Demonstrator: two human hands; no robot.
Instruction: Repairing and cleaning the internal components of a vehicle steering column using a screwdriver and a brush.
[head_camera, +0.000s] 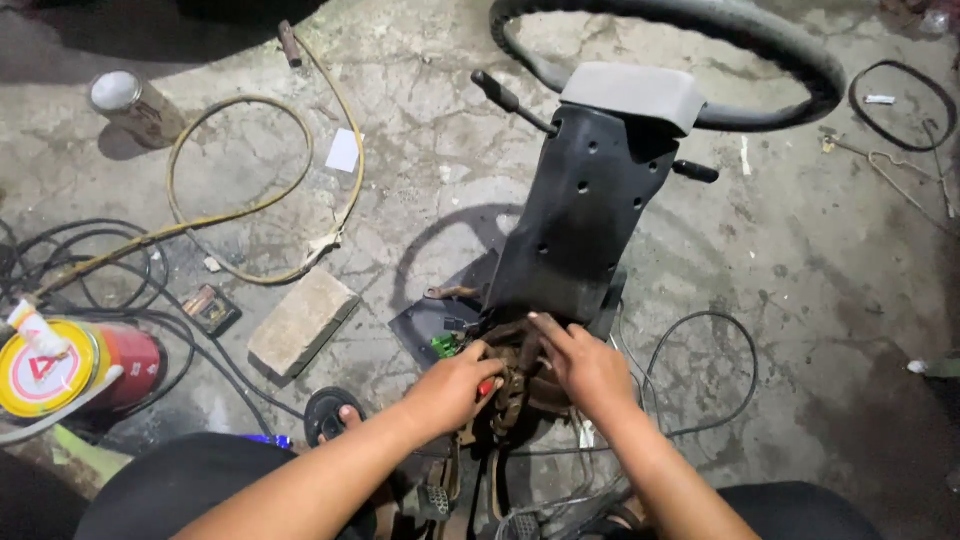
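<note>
Crowding the steering column (585, 215): brick (302, 320), cables (700, 370); left hand (452, 385) grips red tool (486, 387), right hand (585, 365) open.

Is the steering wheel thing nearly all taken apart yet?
Not yet, it seems. The steering column already lies on the concrete floor, wheel and black cover still on. The left hand grips a red-handled tool at the rusty base, and the right hand steadies it. The base looks still joined.
</note>
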